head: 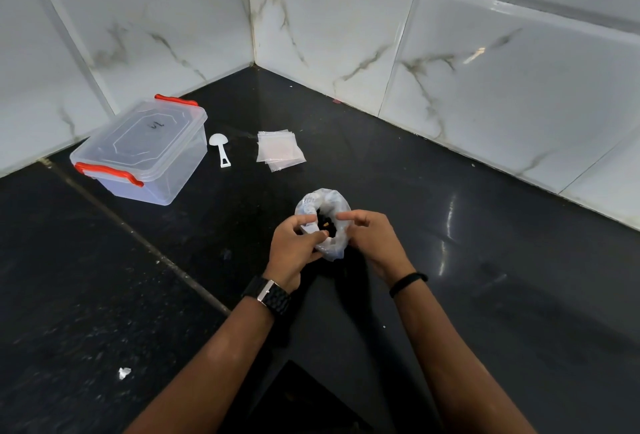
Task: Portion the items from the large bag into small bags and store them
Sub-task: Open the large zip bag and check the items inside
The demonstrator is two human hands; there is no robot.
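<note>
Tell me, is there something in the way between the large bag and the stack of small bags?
Nothing visible. The large bag, held at its mouth by the left hand and right hand, has bare black counter between it and the small bags. The white scoop and closed container lie off to the left.

Counter [450, 260] bare right of large bag [323, 215]. Far-left path: container [142, 153], scoop [219, 149], small bags [280, 151]; gaps between each.

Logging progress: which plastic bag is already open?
The large bag between both hands, its rim rolled down, dark contents showing. The small bags lie flat, stacked beside the white scoop.
</note>
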